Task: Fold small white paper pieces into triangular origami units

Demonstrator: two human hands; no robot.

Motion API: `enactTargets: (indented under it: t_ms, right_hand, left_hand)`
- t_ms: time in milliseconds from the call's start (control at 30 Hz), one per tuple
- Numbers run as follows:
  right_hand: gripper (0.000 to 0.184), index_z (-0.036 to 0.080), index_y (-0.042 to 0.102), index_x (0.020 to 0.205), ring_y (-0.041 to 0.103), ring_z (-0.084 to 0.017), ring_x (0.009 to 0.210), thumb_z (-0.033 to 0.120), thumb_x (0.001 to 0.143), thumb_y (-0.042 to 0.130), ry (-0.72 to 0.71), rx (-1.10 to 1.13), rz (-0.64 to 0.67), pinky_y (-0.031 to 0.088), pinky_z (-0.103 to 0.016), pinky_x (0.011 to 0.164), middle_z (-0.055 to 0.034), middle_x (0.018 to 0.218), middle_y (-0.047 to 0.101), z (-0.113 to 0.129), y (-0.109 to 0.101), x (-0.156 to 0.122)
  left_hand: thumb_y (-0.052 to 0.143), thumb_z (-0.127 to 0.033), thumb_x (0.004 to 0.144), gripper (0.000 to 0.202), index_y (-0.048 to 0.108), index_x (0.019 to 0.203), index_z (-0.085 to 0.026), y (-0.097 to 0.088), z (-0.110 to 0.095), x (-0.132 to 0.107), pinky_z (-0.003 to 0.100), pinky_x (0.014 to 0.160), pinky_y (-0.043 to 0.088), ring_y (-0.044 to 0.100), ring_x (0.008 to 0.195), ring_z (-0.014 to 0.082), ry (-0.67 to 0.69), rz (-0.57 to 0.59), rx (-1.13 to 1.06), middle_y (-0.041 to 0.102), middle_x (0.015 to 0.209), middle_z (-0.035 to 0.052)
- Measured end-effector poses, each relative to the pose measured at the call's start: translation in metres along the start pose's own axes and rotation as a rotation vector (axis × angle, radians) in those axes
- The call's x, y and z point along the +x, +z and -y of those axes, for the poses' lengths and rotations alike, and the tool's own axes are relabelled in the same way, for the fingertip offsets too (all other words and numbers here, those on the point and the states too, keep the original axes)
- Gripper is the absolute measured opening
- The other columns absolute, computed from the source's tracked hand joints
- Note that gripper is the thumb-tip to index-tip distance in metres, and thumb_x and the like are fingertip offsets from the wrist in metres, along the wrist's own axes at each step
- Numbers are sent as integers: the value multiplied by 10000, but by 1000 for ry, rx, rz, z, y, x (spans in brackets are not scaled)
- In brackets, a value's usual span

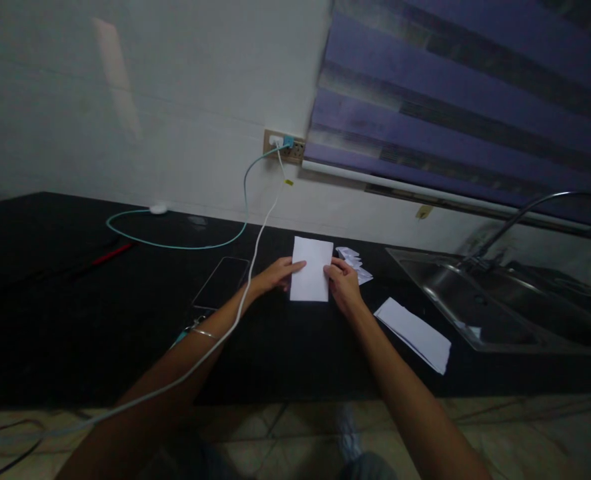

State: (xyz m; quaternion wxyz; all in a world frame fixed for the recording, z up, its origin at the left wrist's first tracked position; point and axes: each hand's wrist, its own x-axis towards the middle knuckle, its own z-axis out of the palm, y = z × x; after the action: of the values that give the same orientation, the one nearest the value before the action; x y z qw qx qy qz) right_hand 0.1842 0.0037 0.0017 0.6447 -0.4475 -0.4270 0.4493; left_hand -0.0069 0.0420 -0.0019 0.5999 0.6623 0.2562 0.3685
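Observation:
A white sheet of paper [311, 277] is held upright in front of me, between both hands over the black counter. My left hand [279, 272] grips its left edge, thumb on the front face. At the right edge, my right hand [343, 283] pinches the sheet with the thumb in front and fingers behind. Just behind my right hand lie several folded white paper pieces [354, 260]. A stack of white paper [415, 333] rests on the counter to the right of my right forearm.
A phone [221, 283] lies left of my left hand. A white cable [255, 253] runs from the wall socket [295, 151] across my left forearm. A teal cable [185, 247] curves over the black counter [275, 360]. The steel sink [438, 297] with its faucet [505, 223] is at right.

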Motion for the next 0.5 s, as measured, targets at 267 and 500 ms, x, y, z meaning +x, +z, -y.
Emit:
enactTargets:
  t_ms: [267,500]
  right_hand:
    - [263,186,704,824,629,-149,686,173,564,747,18,22,119,493,-281,673,-11,801,713,-2,-14,-3]
    - [176,212,757,834,638,-247,1018,253,668,717,-187,-182,294,480,-375,892,-65,1019,725,8,-13,-4]
  left_hand:
    - [571,-593,795,508,631,1015,-139,-1,-3,0,201,425,259,485,526,105,-74,-52,-128,615,698,53]
    - [432,-752,767,705,676,942,-115,-3,-8,-4,267,565,441,587,663,182,-303,211,-373,669,738,115]
